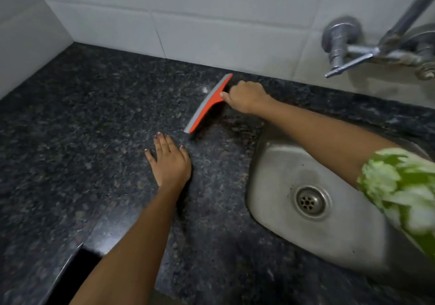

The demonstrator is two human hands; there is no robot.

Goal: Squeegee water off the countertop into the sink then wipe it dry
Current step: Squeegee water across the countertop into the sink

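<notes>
An orange squeegee (208, 103) with a grey rubber blade lies slanted on the dark speckled granite countertop (94, 121), near the back wall. My right hand (246, 96) grips its handle, which the fingers hide. My left hand (170, 160) rests flat on the countertop with straight fingers, just in front of the blade's near end. The steel sink (282, 168) with its round drain (312, 201) sits to the right of the squeegee, below my right forearm.
White tiled walls (200, 22) close the counter at the back and left. A chrome tap (367, 50) juts from the wall above the sink. The counter's front edge drops off at the lower left (70, 264).
</notes>
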